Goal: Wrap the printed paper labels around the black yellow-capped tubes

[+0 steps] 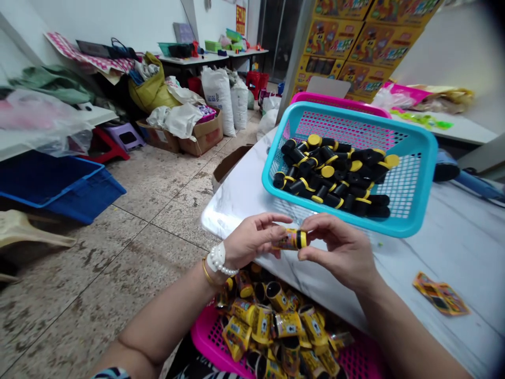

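Observation:
Between my hands is a small black tube [292,240] with a yellow cap and a yellow printed label around it, lying roughly sideways. My left hand [252,239], with a white pearl bracelet at the wrist, grips its left part. The thumb and fingers of my right hand [343,250] close on its capped right end. Just beyond is a turquoise basket [426,179] of black tubes with yellow caps [327,155], their sides bare. Below my hands, a pink basket [207,337] holds many tubes with yellow labels [288,323].
Flat yellow labels [441,295] lie on the white marbled table [410,263] at right. Behind the turquoise basket rise stacked printed yellow boxes [335,39]. On the floor at left are a blue crate [79,195] and a beige stool [31,229]. White sacks [219,100] stand farther back.

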`<state>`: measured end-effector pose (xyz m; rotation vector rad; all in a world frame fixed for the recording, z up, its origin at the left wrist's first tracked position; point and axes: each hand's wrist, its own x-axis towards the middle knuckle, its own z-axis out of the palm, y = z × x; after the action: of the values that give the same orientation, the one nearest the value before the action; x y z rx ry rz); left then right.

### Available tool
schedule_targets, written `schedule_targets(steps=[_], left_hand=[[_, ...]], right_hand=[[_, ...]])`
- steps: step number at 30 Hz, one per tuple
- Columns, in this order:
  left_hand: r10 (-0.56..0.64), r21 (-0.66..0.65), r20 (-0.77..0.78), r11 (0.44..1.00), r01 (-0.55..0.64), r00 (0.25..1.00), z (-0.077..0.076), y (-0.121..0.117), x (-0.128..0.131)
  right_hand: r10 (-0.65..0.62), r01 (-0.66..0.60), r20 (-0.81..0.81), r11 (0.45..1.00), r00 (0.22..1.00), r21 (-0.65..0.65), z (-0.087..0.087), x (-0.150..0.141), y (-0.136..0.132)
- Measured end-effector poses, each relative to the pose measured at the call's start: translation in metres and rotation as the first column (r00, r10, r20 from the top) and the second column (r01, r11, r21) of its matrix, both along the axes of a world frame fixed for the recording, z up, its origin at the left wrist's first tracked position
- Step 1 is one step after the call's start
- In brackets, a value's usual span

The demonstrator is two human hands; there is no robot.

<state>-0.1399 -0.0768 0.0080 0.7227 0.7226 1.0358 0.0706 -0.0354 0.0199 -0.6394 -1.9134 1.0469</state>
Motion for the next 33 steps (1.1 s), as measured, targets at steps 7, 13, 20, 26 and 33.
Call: schedule_targets(steps=[7, 13, 20, 26, 33], left_hand=[[0.115, 0.13, -0.068, 0.986, -0.105, 0.991, 0.006, 0.017, 0.022], [0.027, 0.053, -0.068, 0.998, -0.024, 0.997, 0.01, 0.028, 0.023], [0.065, 0.123, -0.14, 0.991, -0.047, 0.988, 0.012, 0.032, 0.013], [0.106, 0.325, -0.228, 0.945, -0.027, 0.968, 0.024, 0.049, 0.024], [0.176, 0.451, -0.303, 0.892, -0.022, 0.937, 0.025, 0.053, 0.026]], right_hand=[[-0.121, 0.116, 0.018, 0.978, 0.993, 0.173, -0.006, -0.005, 0.003], [-0.262, 0.261, -0.021, 0.946, 0.965, 0.193, -0.003, 0.002, 0.008], [-0.279, 0.261, 0.025, 0.924, 0.96, 0.279, 0.009, 0.001, 0.008], [-0.33, 0.346, -0.126, 0.928, 0.935, 0.14, 0.003, 0.003, 0.015], [-0.376, 0.336, -0.191, 0.918, 0.907, -0.211, 0.0, -0.004, 0.018]])
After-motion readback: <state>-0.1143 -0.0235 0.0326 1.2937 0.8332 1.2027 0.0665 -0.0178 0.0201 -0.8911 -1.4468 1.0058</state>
